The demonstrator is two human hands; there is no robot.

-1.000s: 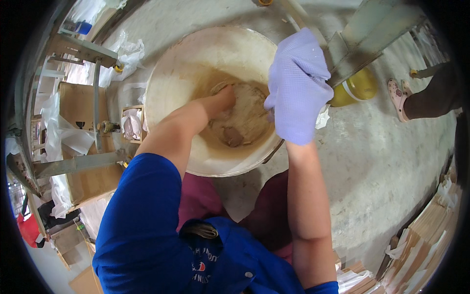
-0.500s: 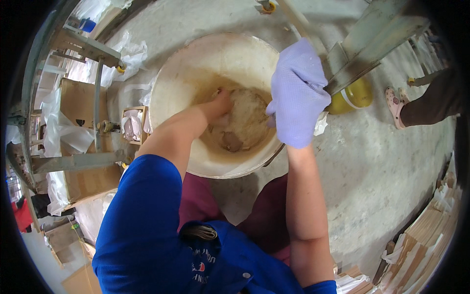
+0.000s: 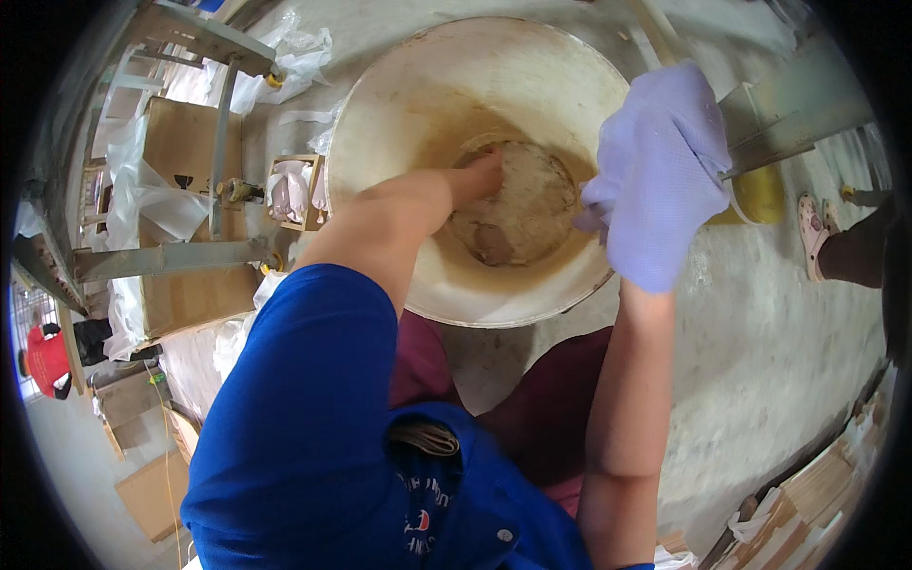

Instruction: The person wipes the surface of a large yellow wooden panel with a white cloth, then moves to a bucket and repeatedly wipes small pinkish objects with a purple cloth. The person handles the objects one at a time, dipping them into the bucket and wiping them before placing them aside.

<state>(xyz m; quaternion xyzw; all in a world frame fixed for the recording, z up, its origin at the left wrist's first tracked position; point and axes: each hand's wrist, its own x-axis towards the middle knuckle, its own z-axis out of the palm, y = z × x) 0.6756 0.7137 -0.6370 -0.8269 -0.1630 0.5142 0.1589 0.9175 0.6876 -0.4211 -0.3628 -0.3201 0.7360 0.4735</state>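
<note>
A large off-white round tub (image 3: 380, 123) stands in front of me, its inside stained brown low down. My bare left hand (image 3: 483, 176) reaches deep into it, fingers curled near the far left of the bottom; what they hold, if anything, is hidden. A pale, mottled round layer (image 3: 537, 195) covers the bottom, with a darker brown patch at its near side. My right hand (image 3: 660, 185), in a loose lavender knit glove, is closed over the tub's right rim. Its fingertips bend to the inside, and the glove hides most of that grip.
At left are a cardboard box (image 3: 180, 142) with clear plastic, a metal frame (image 3: 171, 258) and a small wooden crate (image 3: 293, 195). A steel beam (image 3: 803, 123) and yellow-green bucket (image 3: 760, 195) stand right. Another person's pink shoe (image 3: 812, 237) shows beyond; flattened cardboard (image 3: 836, 475) lies lower right.
The view has shifted, so tub and arms appear farther right and the tub higher. My left hand stays low inside the tub, my right hand at its rim.
</note>
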